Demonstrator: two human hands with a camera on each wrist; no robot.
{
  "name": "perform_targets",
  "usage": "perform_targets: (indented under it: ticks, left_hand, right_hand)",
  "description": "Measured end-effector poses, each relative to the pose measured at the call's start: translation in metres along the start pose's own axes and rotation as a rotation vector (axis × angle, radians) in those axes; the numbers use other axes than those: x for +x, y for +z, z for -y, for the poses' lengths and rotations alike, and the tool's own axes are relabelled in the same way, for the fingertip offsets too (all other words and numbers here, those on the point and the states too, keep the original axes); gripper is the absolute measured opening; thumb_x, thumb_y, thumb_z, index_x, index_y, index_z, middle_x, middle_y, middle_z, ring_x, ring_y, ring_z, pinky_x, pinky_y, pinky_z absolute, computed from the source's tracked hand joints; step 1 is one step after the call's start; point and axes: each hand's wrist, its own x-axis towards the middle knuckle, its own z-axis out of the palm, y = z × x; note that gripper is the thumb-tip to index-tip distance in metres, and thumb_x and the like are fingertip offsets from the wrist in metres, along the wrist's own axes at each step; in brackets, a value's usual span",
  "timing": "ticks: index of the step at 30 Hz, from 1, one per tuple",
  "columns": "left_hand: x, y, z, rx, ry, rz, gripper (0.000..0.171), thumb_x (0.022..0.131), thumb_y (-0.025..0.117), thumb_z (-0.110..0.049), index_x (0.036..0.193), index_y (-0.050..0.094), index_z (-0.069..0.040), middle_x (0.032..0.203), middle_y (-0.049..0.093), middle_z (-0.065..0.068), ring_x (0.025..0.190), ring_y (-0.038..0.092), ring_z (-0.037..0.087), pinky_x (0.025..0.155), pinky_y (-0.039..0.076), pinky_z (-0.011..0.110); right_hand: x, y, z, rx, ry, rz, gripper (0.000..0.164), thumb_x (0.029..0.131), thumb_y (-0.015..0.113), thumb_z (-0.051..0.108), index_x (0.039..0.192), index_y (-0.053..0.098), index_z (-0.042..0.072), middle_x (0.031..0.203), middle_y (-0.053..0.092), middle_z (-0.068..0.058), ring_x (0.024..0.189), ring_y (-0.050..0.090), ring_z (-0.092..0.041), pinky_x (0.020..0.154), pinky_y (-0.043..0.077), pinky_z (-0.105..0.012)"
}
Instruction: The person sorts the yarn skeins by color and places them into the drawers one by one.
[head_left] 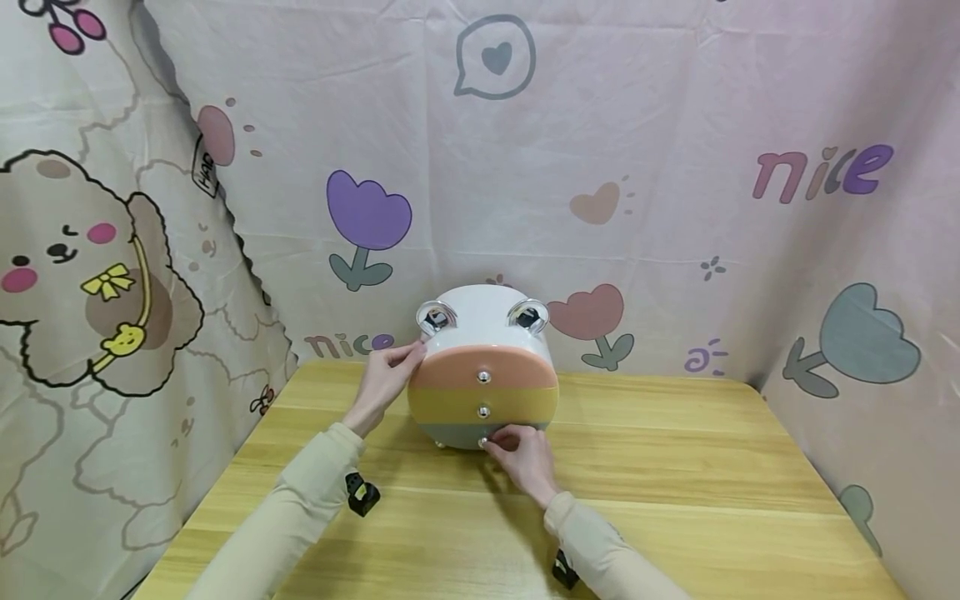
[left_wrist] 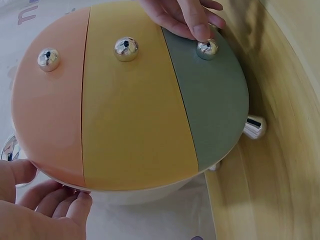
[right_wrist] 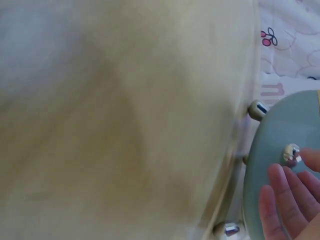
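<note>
A small rounded chest of drawers (head_left: pixel 442 406) stands on the table. Its front has orange, yellow and green bands, each with a silver knob, and two shiny eye-like rings top its white body. My left hand (head_left: pixel 386 379) touches its upper left edge; in the left wrist view the thumb and slightly bent fingertips rest along the rim, near the orange drawer (left_wrist: pixel 52 110). With thumb and fingers my right hand (head_left: pixel 527 458) pinches the lowest knob (left_wrist: pixel 207 49), on the green drawer (right_wrist: pixel 272 145). All drawer fronts look flush, with thin seams between them.
The wooden table (head_left: pixel 675 475) extends around the chest on both sides and in front. Behind it hangs a printed cloth (head_left: pixel 637 100), which also covers the left and right sides. Short silver feet (left_wrist: pixel 255 127) hold the chest off the tabletop.
</note>
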Motion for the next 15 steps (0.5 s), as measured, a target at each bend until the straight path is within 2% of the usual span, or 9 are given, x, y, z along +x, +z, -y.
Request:
perform_targets:
  ticks: [7,11,14,15]
  left_hand:
    - [-0.001,0.0,0.006,-0.013,0.02,-0.029,0.045,0.102,0.06,-0.031,0.138,0.059,-0.005,0.144,0.058,0.013,0.137,0.054,0.03,0.114,0.045,0.043]
    - [-0.004,-0.002,0.011,-0.013,0.036,-0.053,0.046,0.101,0.061,-0.033,0.139,0.059,-0.007,0.145,0.058,0.009,0.136,0.056,0.028,0.107,0.048,0.026]
    - [-0.006,-0.008,0.021,0.029,0.066,-0.087,0.045,0.101,0.061,-0.033,0.138,0.06,-0.007,0.142,0.061,0.01,0.13,0.06,0.027,0.095,0.047,0.012]
    - [-0.007,-0.01,0.026,0.052,0.075,-0.098,0.045,0.102,0.06,-0.033,0.138,0.06,-0.007,0.141,0.062,0.011,0.128,0.062,0.026,0.094,0.046,0.01]
  right_hand:
    - [-0.003,-0.023,-0.008,0.087,0.006,0.022,0.007,0.083,0.081,0.014,0.085,0.077,0.008,0.081,0.078,-0.008,0.072,0.074,-0.017,0.067,0.057,-0.018]
    - [-0.007,-0.042,-0.016,0.106,0.031,0.019,0.007,0.084,0.081,0.012,0.089,0.078,0.009,0.083,0.079,-0.008,0.073,0.074,-0.015,0.069,0.059,-0.02]
    - [-0.009,-0.058,-0.023,0.079,0.041,-0.006,0.01,0.083,0.081,0.011,0.092,0.078,0.008,0.086,0.079,-0.006,0.075,0.074,-0.014,0.071,0.06,-0.02]
    - [-0.01,-0.063,-0.025,0.067,0.047,-0.01,0.012,0.083,0.081,0.012,0.094,0.078,0.007,0.087,0.079,-0.007,0.076,0.074,-0.015,0.072,0.06,-0.021]
